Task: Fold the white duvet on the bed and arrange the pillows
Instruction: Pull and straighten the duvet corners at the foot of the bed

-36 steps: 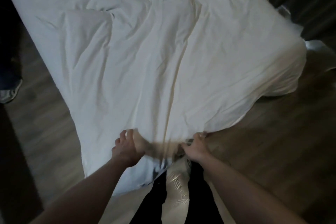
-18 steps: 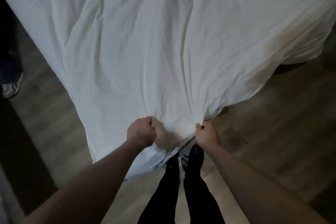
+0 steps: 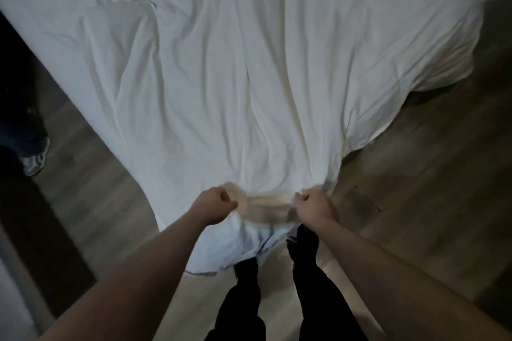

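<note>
The white duvet (image 3: 235, 69) is spread over the bed (image 3: 454, 44), wrinkled, with long creases running from the far end down toward the near edge, where the fabric hangs off the foot of the bed toward the wooden floor (image 3: 415, 188). The near edge is gathered between two fists: the left hand (image 3: 214, 206) is curled tightly round a bunch of fabric, and the right hand (image 3: 314, 206) is clamped on another bunch just beside it, with a short taut band of cloth stretched between them. Below the hands a loose flap of duvet droops in front of the person's dark-clad legs (image 3: 277, 299).

The step in hand is judged to be the opening of the fold: the foot edge is gripped so that it can be lifted. No fold is yet made, and no pillows can be seen from this angle, so the task is taken to be at an early stage.

For the next move, the hands would probably need to be parted along the edge toward the corners, so that the width is controlled; held this close together, the cloth is likely to bunch in the middle. The edge would then be raised and carried up the bed evenly.

At the left margin, a shoe (image 3: 34, 159) is seen on the floor.
</note>
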The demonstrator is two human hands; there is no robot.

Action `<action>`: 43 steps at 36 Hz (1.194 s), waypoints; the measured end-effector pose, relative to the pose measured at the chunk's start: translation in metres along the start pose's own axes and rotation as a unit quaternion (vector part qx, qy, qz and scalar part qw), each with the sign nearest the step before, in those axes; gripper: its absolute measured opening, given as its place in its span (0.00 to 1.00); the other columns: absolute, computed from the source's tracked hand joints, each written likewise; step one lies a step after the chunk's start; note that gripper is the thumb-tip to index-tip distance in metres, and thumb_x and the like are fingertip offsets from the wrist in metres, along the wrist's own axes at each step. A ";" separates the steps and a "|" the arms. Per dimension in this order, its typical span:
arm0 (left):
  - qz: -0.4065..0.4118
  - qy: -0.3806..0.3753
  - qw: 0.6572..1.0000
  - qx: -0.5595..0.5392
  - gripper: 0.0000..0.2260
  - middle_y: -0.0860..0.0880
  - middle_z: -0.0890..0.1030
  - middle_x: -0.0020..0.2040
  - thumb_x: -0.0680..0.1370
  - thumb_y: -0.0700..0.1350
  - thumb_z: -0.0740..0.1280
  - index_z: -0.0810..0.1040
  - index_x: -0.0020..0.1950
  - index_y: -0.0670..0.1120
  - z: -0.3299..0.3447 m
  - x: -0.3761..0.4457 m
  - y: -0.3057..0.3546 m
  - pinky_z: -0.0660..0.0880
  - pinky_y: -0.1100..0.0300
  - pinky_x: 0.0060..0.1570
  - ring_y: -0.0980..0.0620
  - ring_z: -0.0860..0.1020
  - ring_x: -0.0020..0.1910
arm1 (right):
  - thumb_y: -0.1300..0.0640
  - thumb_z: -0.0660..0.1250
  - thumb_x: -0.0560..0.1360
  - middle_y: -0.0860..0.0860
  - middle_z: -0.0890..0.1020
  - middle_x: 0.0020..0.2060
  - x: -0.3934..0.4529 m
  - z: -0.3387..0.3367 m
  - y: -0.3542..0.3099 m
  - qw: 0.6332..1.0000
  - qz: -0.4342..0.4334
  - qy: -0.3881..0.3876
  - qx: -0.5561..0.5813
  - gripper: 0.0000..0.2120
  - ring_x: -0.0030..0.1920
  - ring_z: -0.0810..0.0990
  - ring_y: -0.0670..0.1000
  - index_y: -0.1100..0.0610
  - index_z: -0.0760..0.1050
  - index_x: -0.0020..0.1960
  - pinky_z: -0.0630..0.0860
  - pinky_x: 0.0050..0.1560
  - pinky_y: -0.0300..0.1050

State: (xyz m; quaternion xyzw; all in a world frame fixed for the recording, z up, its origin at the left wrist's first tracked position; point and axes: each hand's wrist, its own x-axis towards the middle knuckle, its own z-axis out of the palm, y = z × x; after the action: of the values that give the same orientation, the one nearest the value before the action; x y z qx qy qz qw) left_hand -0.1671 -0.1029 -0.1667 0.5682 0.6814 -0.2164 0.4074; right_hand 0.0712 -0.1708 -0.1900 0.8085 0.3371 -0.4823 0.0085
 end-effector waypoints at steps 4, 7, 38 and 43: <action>-0.074 0.107 0.991 -0.030 0.12 0.49 0.78 0.48 0.72 0.55 0.70 0.74 0.47 0.49 -0.025 0.003 -0.063 0.75 0.55 0.47 0.49 0.78 0.46 | 0.43 0.64 0.76 0.51 0.80 0.47 -0.021 0.035 -0.031 0.995 -0.075 -0.023 0.055 0.14 0.51 0.79 0.55 0.53 0.75 0.49 0.74 0.50 0.46; -0.142 0.166 0.974 -0.067 0.23 0.43 0.72 0.61 0.71 0.54 0.71 0.72 0.61 0.44 -0.042 0.013 -0.104 0.74 0.48 0.59 0.41 0.75 0.57 | 0.40 0.67 0.72 0.50 0.80 0.47 -0.031 0.074 -0.049 0.991 -0.098 -0.041 0.077 0.15 0.51 0.79 0.54 0.50 0.72 0.49 0.75 0.53 0.48; 0.038 -0.149 0.983 0.101 0.16 0.53 0.81 0.34 0.73 0.54 0.74 0.82 0.48 0.42 -0.180 0.025 -0.180 0.82 0.56 0.47 0.55 0.79 0.36 | 0.41 0.64 0.77 0.58 0.64 0.70 -0.099 0.155 -0.213 0.994 -0.023 -0.041 -0.098 0.34 0.66 0.70 0.64 0.57 0.56 0.75 0.72 0.59 0.54; 0.041 -0.025 0.994 0.098 0.19 0.47 0.84 0.47 0.73 0.58 0.71 0.82 0.50 0.43 -0.280 0.048 -0.200 0.80 0.55 0.48 0.48 0.82 0.46 | 0.45 0.64 0.77 0.57 0.62 0.73 -0.097 0.131 -0.287 0.997 -0.058 -0.004 -0.060 0.33 0.67 0.70 0.62 0.53 0.56 0.77 0.72 0.62 0.53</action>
State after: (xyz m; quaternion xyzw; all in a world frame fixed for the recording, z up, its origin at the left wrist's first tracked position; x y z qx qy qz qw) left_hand -0.4454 0.0861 -0.0780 0.6268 0.6230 -0.2795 0.3755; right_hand -0.2185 -0.0459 -0.0943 0.7836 0.4113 -0.4646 0.0302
